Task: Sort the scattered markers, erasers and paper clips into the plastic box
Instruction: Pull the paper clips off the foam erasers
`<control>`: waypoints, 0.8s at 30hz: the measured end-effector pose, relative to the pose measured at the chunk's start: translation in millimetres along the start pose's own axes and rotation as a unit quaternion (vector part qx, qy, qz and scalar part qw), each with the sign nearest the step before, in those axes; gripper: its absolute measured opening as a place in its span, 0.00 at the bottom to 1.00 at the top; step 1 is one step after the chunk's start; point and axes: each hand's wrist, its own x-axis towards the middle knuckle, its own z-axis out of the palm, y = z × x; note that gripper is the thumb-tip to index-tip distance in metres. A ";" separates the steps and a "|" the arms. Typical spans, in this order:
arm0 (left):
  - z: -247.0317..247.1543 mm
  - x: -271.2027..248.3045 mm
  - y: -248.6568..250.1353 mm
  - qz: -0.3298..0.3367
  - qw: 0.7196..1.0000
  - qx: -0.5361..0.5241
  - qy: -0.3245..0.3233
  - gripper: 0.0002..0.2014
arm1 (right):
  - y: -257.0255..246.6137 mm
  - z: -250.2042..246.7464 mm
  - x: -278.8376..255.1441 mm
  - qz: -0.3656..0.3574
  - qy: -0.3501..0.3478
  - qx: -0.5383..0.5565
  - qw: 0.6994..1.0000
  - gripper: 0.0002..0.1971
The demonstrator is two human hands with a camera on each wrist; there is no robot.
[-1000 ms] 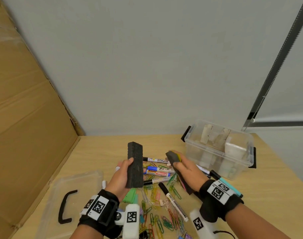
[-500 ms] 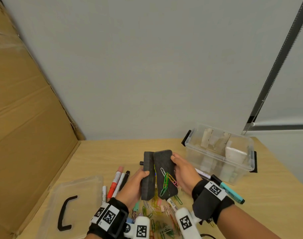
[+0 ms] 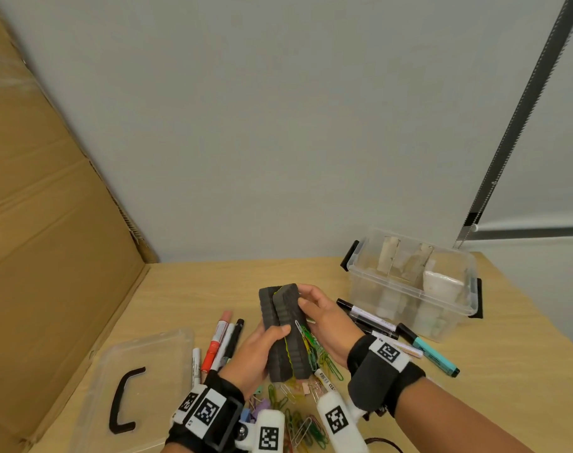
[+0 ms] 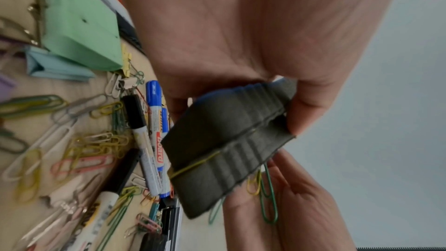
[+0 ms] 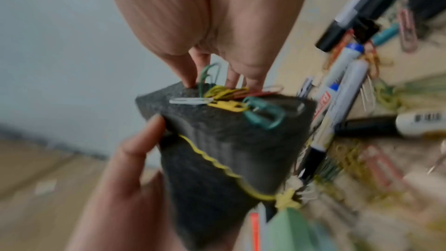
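Two dark grey foam erasers (image 3: 280, 335) (image 4: 224, 140) (image 5: 229, 150) stand side by side, pressed together above the table. My left hand (image 3: 265, 344) grips them from the lower left, with the thumb across their front. My right hand (image 3: 314, 308) holds the right eraser at its top and right face. Several coloured paper clips (image 3: 308, 340) (image 5: 226, 98) (image 4: 267, 198) cling to that face, under my right fingers. The clear plastic box (image 3: 461, 289) with inner dividers stands open at the back right.
The box lid (image 3: 131, 371) with a black handle lies at front left. Red and black markers (image 3: 218, 340) lie left of my hands, and black and teal markers (image 3: 432, 353) lie on the right. Loose paper clips (image 3: 298, 423), binder clips and blue markers (image 4: 156, 121) cover the table beneath. A cardboard sheet (image 3: 50, 223) leans on the left.
My hands each held one eraser apart a second ago. They have come together, and the two erasers now press side by side with the clips turned toward my right palm.
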 end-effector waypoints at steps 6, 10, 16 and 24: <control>-7.4 -4.7 4.9 0.026 0.994 -0.099 0.043 0.11 | 18.0 -4.3 -23.1 -0.173 -0.006 -0.382 0.908 0.16; -6.1 -4.4 2.3 0.024 0.995 -0.088 0.032 0.21 | 26.9 0.8 -27.5 -0.193 0.003 -0.399 0.896 0.09; -25.4 9.2 -2.3 0.026 0.988 -0.129 0.081 0.31 | 27.6 -12.4 -23.2 -0.083 -0.034 -0.394 0.915 0.03; -32.2 11.8 -4.4 0.035 0.989 -0.129 0.064 0.33 | 42.0 -38.1 -29.6 -0.006 -0.073 -0.612 0.788 0.15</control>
